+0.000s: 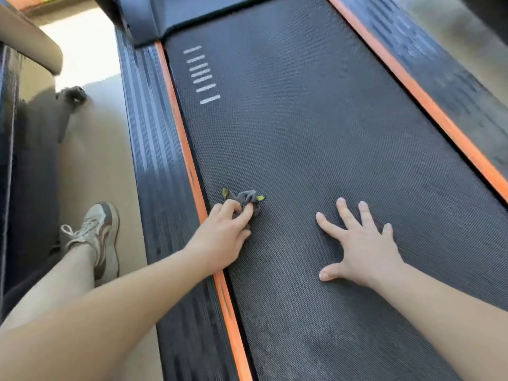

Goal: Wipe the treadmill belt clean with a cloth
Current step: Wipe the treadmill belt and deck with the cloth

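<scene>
Grey fabric with yellow-green trim: one small cloth point(245, 199), bunched into a wad, lies on the treadmill belt point(316, 133) at about 7 o'clock of the visible belt, just beside the left orange strip point(183, 149). Your left hand point(224, 237) is clenched on the cloth, fingers curled over its near side. Your right hand point(360, 243) grasps nothing; it lies flat, fingers spread, pressed on the belt at about 5 o'clock, apart from the cloth.

Handling, as judged: the cloth looks light, soft and limp, so it will fold or roll under a push. Take it from above with the palm spread across it, not by a pinched corner. The belt is textured and likely to drag at the fabric.

Count: one cloth, one belt, two orange strips, two hands, one shoe point(99, 237) on the floor point(96, 160) at 9 o'clock.
</scene>
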